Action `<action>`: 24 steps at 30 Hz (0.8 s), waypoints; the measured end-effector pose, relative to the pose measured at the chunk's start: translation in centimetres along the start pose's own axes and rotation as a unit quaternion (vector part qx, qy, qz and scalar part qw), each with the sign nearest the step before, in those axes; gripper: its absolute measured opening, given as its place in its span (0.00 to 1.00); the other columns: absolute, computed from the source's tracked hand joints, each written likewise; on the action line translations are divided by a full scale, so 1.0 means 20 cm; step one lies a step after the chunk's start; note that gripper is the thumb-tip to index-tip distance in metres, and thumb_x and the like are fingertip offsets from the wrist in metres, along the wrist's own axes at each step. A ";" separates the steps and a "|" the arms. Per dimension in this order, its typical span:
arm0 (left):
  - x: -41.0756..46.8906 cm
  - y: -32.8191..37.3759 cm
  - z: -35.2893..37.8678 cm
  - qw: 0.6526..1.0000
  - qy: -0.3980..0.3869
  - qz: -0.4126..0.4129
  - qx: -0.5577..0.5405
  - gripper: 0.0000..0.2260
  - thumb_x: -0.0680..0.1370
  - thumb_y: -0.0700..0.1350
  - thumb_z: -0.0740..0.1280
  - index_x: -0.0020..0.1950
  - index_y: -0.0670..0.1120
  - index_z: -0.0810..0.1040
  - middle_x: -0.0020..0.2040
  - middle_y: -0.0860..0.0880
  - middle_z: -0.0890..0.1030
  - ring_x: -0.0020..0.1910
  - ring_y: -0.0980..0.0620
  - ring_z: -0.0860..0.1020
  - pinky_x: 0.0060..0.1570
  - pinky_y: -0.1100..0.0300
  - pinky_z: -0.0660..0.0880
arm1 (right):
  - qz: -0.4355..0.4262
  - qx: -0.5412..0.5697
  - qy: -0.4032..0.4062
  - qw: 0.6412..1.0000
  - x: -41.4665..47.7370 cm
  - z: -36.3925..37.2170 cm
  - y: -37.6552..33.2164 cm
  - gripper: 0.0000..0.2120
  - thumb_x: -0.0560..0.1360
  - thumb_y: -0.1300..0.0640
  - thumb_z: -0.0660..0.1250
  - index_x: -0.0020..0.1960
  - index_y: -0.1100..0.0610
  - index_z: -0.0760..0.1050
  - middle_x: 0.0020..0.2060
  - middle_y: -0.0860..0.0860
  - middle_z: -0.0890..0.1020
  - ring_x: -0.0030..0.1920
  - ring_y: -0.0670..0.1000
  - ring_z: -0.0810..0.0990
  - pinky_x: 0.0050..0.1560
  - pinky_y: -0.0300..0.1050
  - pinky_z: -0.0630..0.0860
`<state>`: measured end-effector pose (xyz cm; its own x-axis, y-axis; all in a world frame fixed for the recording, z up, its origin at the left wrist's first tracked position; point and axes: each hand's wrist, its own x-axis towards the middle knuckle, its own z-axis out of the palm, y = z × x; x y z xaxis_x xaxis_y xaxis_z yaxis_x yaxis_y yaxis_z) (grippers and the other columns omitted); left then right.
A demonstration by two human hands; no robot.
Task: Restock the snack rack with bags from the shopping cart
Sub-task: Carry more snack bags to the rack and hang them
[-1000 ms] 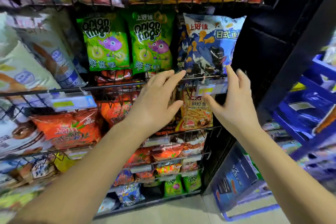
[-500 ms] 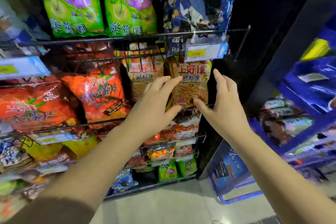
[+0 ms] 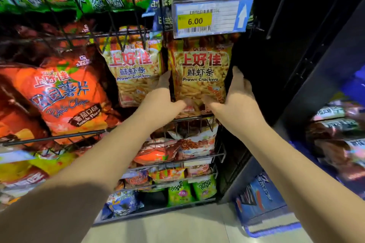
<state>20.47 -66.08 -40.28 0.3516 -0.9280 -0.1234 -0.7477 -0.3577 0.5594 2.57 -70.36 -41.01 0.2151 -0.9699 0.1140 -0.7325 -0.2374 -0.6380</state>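
Left hand (image 3: 160, 102) and right hand (image 3: 237, 100) clasp sides of prawn cracker bag (image 3: 199, 77), thumbs under front. Bag stands in right slot of wire rack (image 3: 193, 119), under price tag (image 3: 209, 18). Rack looks nearly full; blue cart (image 3: 262, 203) at right, content unclear.

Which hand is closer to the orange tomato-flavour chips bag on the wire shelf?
Left. The left hand is between the orange tomato-flavour chips bag and the right-hand prawn crackers bag it grips; the right hand holds that bag's far edge.
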 end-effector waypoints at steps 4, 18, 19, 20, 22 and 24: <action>0.18 -0.02 0.04 0.995 -0.061 -0.023 -0.074 0.39 0.76 0.58 0.76 0.80 0.47 0.61 0.63 0.48 0.77 0.66 0.47 0.74 0.64 0.50 0.74 | 0.004 -0.003 -0.005 1.000 0.09 0.04 0.00 0.43 0.78 0.44 0.71 0.82 0.53 0.50 0.72 0.55 0.71 0.69 0.58 0.74 0.57 0.46 0.73; 0.24 -0.08 0.14 0.975 0.018 0.040 -0.218 0.54 0.65 0.55 0.84 0.83 0.55 0.57 0.81 0.50 0.66 0.78 0.45 0.66 0.74 0.42 0.69 | 0.055 0.113 0.026 0.992 0.14 0.07 0.02 0.34 0.78 0.52 0.74 0.78 0.50 0.60 0.67 0.48 0.78 0.64 0.54 0.80 0.59 0.57 0.82; 0.24 -0.08 0.14 0.975 0.026 0.046 -0.217 0.53 0.65 0.54 0.84 0.83 0.54 0.58 0.80 0.50 0.67 0.78 0.45 0.67 0.74 0.42 0.69 | 0.051 0.112 0.028 0.992 0.15 0.08 0.02 0.34 0.77 0.52 0.74 0.77 0.50 0.60 0.66 0.48 0.78 0.64 0.54 0.80 0.59 0.56 0.81; 0.23 -0.07 0.14 0.975 0.034 0.054 -0.213 0.51 0.66 0.53 0.84 0.82 0.53 0.59 0.79 0.50 0.69 0.77 0.45 0.68 0.74 0.43 0.69 | 0.046 0.110 0.026 0.992 0.16 0.08 0.02 0.33 0.77 0.52 0.74 0.77 0.50 0.61 0.65 0.48 0.79 0.63 0.53 0.80 0.59 0.53 0.80; 0.22 -0.08 0.14 0.976 0.046 0.061 -0.205 0.48 0.67 0.52 0.84 0.81 0.53 0.61 0.76 0.51 0.72 0.75 0.46 0.71 0.74 0.44 0.70 | 0.039 0.117 0.017 0.992 0.17 0.07 0.03 0.31 0.77 0.53 0.74 0.75 0.51 0.63 0.64 0.48 0.80 0.63 0.53 0.80 0.60 0.50 0.77; 0.21 -0.08 0.14 0.972 0.054 0.065 -0.218 0.47 0.67 0.51 0.84 0.80 0.54 0.62 0.75 0.51 0.73 0.73 0.46 0.72 0.73 0.44 0.71 | 0.032 0.135 0.009 0.990 0.19 0.08 0.04 0.32 0.77 0.53 0.74 0.75 0.50 0.63 0.65 0.47 0.79 0.65 0.53 0.79 0.65 0.54 0.77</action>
<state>21.64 -69.68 -43.96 0.3446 -0.9376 0.0457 -0.4884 -0.1375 0.8617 3.80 -74.07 -42.20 0.1613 -0.9837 0.0788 -0.5442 -0.1553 -0.8245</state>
